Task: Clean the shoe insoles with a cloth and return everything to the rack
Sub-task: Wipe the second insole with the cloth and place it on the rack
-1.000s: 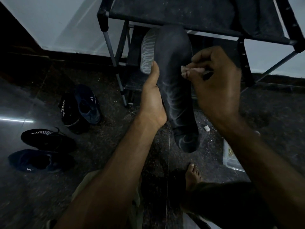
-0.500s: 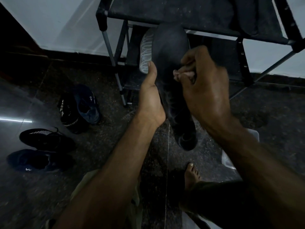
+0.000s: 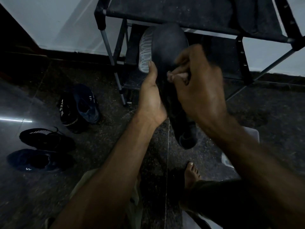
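Insole [image 3: 168, 47], dark, stands upright before the rack [image 3: 181, 12], above the floor. Left hand [image 3: 151, 98] grips its left edge, thumb straight along it. Right hand [image 3: 199, 85] is blurred, fingers [image 3: 177, 75] curled, pinching something small against the insole.

Looks like a home, prob. an entryway or hall corner used for shoe storage. Dim light. Dark speckled stone floor [image 3: 49, 187], polished enough to reflect a light strip at its left edge. Plain white wall [image 3: 66, 22] w/ dark skirting along the floor's far edge. Cheap tube-frame shoe rack [image 3: 181, 12] w/ black fabric shelves against that wall, dusty, at least two tiers. Four dark sneakers on the floor left of the rack: two close together [image 3: 80, 106] near the rack's front-left leg, a black one w/ white stripes [image 3: 44, 138] and a navy one [image 3: 33, 160] nearer the floor's left edge. Bare foot [image 3: 192, 172] on the floor, typical indoors at home.
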